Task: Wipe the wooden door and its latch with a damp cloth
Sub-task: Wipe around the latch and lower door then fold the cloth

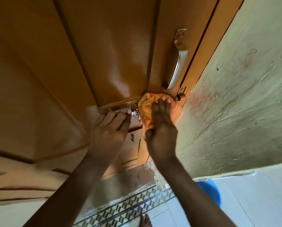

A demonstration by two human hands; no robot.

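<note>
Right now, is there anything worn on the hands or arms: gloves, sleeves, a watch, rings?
Nothing that shows. The left hand and right hand are bare, without gloves, and no rings show. Both forearms are bare down to the frame's lower edge, with no sleeve, watch or bangle in view. The fingernails are short and unpainted.

your left hand (108, 130) grips the latch (133, 111), fingers curled round its bar, forearm reaching up from below. just right of the latch, your right hand (161, 136) presses bunched cloth (146, 107), fingertips (163, 97) spread on top.
</note>
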